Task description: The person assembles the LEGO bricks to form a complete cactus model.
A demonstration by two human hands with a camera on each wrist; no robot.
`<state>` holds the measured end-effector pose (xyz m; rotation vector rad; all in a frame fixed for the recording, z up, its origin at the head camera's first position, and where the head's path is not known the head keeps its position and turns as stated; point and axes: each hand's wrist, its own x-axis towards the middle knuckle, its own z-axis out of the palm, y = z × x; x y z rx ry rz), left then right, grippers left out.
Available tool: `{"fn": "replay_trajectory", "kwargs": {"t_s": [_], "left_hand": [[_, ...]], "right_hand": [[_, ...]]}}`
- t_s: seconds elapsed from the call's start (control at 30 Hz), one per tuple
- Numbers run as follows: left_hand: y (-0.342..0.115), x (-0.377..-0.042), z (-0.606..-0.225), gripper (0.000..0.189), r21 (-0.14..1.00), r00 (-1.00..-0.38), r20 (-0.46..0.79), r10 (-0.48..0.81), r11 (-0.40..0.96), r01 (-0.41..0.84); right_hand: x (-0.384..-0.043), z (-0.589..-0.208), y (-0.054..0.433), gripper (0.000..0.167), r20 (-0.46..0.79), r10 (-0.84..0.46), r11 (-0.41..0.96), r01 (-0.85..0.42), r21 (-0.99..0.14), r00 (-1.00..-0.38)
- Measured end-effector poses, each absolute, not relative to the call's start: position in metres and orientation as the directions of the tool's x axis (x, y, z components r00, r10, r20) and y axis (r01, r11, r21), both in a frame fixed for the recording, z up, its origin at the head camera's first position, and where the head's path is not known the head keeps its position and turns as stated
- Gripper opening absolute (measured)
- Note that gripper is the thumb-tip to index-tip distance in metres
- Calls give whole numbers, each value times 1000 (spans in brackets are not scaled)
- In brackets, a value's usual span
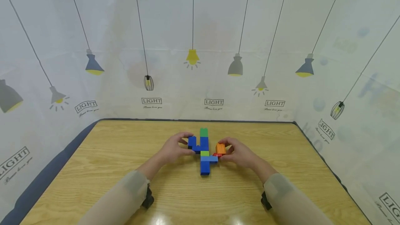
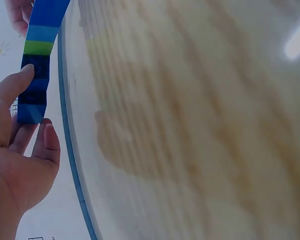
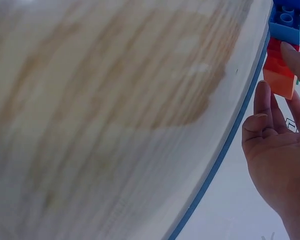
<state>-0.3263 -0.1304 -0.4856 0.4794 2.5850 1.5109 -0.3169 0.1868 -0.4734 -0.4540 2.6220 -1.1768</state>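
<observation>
A joined figure of toy building blocks (image 1: 204, 144) stands in the middle of the table, between both hands. Its long column has a green block (image 1: 203, 132) at the far end, blue blocks, a lime block (image 1: 204, 153) and a blue block (image 1: 205, 168) nearest me. On the left side, my left hand (image 1: 173, 149) pinches a blue block (image 1: 192, 141) between thumb and fingers. My right hand (image 1: 241, 152) grips the opposite arm, where an orange block (image 1: 220, 148) joins a red block (image 3: 277, 62). A lighter blue block (image 3: 285, 31) adjoins the red one.
The wooden table (image 1: 175, 197) extends around the figure, with a dark edge at the back. Behind it hangs a pale cloth wall (image 1: 168, 44) printed with lamps. A dark wrist device (image 1: 148, 198) sits below each sleeve.
</observation>
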Motion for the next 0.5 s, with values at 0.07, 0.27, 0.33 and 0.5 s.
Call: {"fn": "replay_trajectory", "kwargs": {"t_s": [0.07, 0.27, 0.33, 0.5], "left_hand": [[-130, -328, -486, 71, 867, -948, 49, 315, 457, 197], [-129, -332, -485, 68, 888, -957, -17, 288, 445, 118], [-129, -333, -486, 67, 888, -959, -30, 281, 448, 103], [-129, -337, -488, 67, 885, -958, -36, 283, 455, 101]], "right_hand": [[-319, -475, 187, 56, -88, -369, 637, -183, -749, -925], [-326, -478, 187, 54, -102, -364, 650, -174, -740, -926], [-327, -479, 187, 54, -107, -363, 648, -168, -743, -926], [-326, -479, 188, 54, -108, -365, 646, -168, -745, -925]]}}
